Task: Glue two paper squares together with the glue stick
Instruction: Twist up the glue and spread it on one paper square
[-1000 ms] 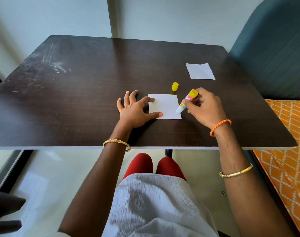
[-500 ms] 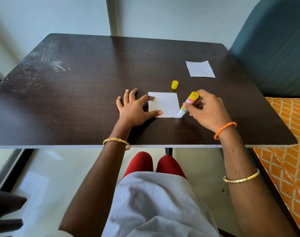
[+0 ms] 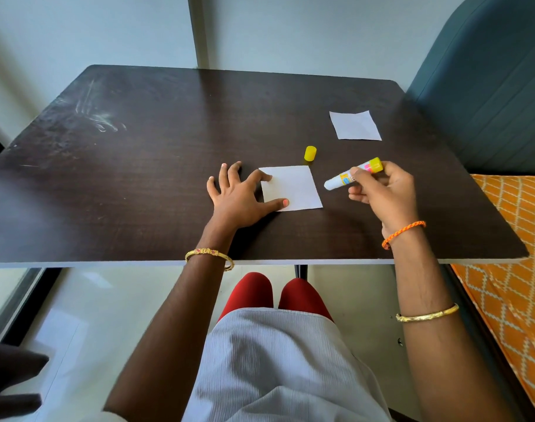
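Note:
A white paper square [image 3: 292, 187] lies flat near the middle of the dark table [image 3: 138, 178]. My left hand [image 3: 240, 196] rests spread on the table, its forefinger and thumb pressing the square's left edge. My right hand [image 3: 382, 190] holds the uncapped glue stick [image 3: 353, 174] just right of the square, lifted off the paper, its white tip pointing left. The yellow cap [image 3: 310, 153] stands behind the square. A second white paper square [image 3: 355, 125] lies farther back on the right.
A dark teal chair back [image 3: 485, 80] stands at the table's right rear corner. An orange patterned fabric [image 3: 516, 269] lies along the right side. The table's front edge [image 3: 107, 264] runs just above my knees.
My right hand has lifted the glue stick off the square's right edge and drawn it a little to the right, tilting it more level. My left hand has stayed on the paper.

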